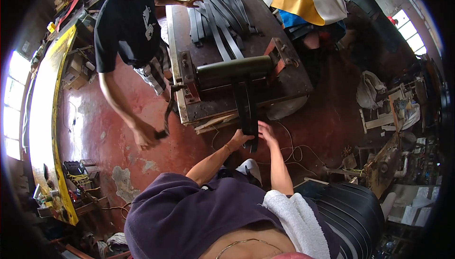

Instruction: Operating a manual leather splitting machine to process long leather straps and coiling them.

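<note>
Two long black strips (245, 102), like leather or rubber straps, come out from under a dark roller (237, 68) and hang over the near edge of the workbench. My left hand (242, 138) is closed around the strips below that edge, thumb across them. Just right of them, my right hand (268, 134) has its fingers apart, with the fingertips close to the strips' edge; whether they touch is unclear. More grey-black strips (215, 17) lie in a loose heap on the bench behind the roller.
A co-worker in a black shirt (125, 29) stands left of the bench (204, 112), one hand at the roller's crank handle (163, 131), the other on the heaped strips. Cords (296, 155) lie on the red floor. Dark stacked sheets (350, 211) stand near my right side.
</note>
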Demonstrator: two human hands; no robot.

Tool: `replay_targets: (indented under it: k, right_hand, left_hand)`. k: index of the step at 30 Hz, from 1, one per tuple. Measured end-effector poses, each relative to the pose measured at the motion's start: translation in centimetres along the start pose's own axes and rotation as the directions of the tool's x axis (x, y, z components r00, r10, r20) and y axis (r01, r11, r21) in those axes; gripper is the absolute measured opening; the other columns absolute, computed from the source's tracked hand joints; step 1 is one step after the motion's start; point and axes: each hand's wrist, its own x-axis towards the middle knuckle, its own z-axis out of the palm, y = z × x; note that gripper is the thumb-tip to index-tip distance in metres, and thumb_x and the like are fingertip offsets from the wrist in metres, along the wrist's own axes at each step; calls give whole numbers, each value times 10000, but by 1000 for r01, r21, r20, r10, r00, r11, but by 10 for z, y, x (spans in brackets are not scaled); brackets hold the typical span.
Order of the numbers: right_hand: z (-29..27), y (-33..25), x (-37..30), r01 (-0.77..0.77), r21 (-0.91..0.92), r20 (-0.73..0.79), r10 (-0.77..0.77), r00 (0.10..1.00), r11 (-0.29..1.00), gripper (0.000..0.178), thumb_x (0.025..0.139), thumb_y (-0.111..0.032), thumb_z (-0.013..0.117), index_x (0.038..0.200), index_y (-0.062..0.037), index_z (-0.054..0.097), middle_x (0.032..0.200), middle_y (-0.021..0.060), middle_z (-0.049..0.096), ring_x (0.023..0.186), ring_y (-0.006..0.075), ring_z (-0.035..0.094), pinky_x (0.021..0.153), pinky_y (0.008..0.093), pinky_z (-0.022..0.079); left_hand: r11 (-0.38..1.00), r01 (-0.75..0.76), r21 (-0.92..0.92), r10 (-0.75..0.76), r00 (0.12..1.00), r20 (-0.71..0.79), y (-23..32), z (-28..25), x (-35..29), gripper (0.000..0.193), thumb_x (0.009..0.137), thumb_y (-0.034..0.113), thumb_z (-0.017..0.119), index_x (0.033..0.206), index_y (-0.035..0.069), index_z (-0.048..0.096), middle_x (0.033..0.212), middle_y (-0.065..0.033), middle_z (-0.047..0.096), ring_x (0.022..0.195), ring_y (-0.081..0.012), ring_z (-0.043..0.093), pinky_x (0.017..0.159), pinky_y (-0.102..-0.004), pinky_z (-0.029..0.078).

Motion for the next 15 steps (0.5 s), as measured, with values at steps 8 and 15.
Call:
replay_targets:
  k: [8,15]
  right_hand:
    - [28,-47,-31,-270,29,367,241,898,963,417,890,-352,652,1097,-2,561,927,128,650,825,239,663,696,379,566]
    - [-15,27,-77,-313,169,463,205,863,935,422,924,-355,595,1105,25,566,1008,176,650,922,275,654,824,406,544]
  left_hand:
    - [988,103,-112,-63,947,315,-37,32,-45,276,777,100,744,1030,23,666,968,-37,668,895,-154,614,813,-325,498]
    - [899,401,-177,-330,885,329,-57,53,-83,499,907,420,614,1236,51,541,1130,-57,626,994,-177,603,853,-382,508]
